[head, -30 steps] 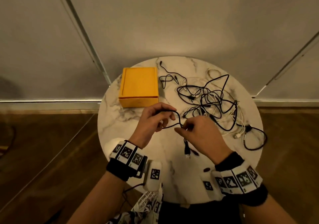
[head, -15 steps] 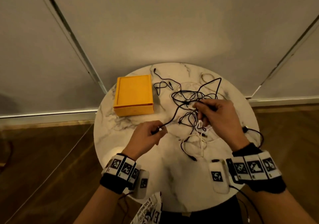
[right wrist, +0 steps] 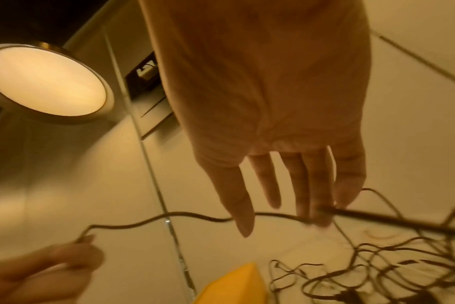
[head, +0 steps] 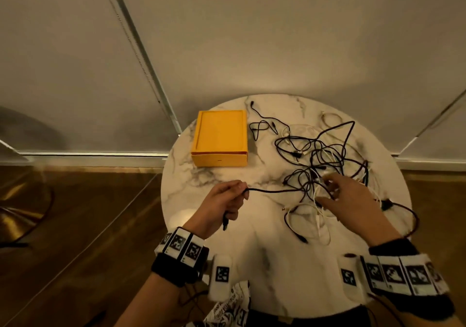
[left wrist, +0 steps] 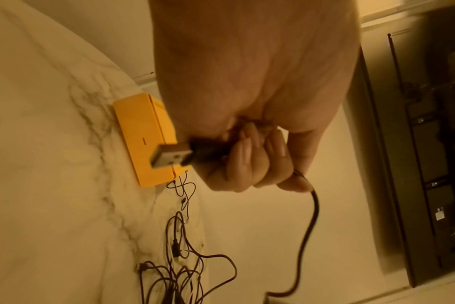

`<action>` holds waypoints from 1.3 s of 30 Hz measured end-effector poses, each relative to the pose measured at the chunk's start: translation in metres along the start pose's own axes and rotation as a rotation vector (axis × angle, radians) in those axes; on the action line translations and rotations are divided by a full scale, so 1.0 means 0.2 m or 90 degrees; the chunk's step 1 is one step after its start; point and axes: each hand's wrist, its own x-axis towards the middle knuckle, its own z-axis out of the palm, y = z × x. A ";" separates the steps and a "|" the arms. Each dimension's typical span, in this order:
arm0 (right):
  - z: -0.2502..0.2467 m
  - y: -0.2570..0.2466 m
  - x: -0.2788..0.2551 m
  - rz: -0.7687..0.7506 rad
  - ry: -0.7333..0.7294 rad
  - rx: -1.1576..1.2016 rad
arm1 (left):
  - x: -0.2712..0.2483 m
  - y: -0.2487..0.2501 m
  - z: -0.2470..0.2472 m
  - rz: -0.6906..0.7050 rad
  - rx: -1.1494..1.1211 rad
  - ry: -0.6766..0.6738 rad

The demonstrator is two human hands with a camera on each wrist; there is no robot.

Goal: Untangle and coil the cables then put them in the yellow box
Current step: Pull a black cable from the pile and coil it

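Marble-patterned round surface (head: 227, 225). Yellow box (head: 219, 137), closed, near the far-left edge. Tangle of black and white cables (head: 320, 165) across the far-right half, uncoiled. One black cable (head: 272, 190) runs from the tangle to the left hand (head: 222, 205), fingers curled round it, USB plug (left wrist: 170, 155) protruding. Right hand (head: 353, 200): fingers extended, spread, over the tangle, gripping nothing.
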 end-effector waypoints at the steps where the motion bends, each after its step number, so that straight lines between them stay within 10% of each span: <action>1: 0.02 -0.06 -0.01 -0.057 0.017 -0.008 | -0.01 0.01 0.01 0.006 0.001 0.006; 6: 0.14 -0.35 -0.08 -0.291 -0.021 0.140 | -0.01 0.02 0.09 -0.002 -0.063 -0.015; 10: 0.16 -0.40 -0.02 -0.191 -0.077 0.438 | -0.02 0.03 0.12 -0.061 -0.126 -0.090; 15: 0.21 -0.42 0.00 -0.198 -0.060 0.456 | -0.06 0.06 0.18 -0.027 -0.185 -0.208; 22: 0.43 -0.44 -0.23 -0.174 -0.249 0.327 | 0.00 0.11 0.11 0.147 -0.273 -0.059; 31: 0.32 -0.39 -0.22 -0.339 -0.124 -0.045 | 0.03 0.01 -0.01 0.260 -0.019 0.112; 39: 0.11 -0.40 -0.12 -0.373 -0.048 0.148 | -0.04 -0.05 0.07 0.070 0.282 -0.124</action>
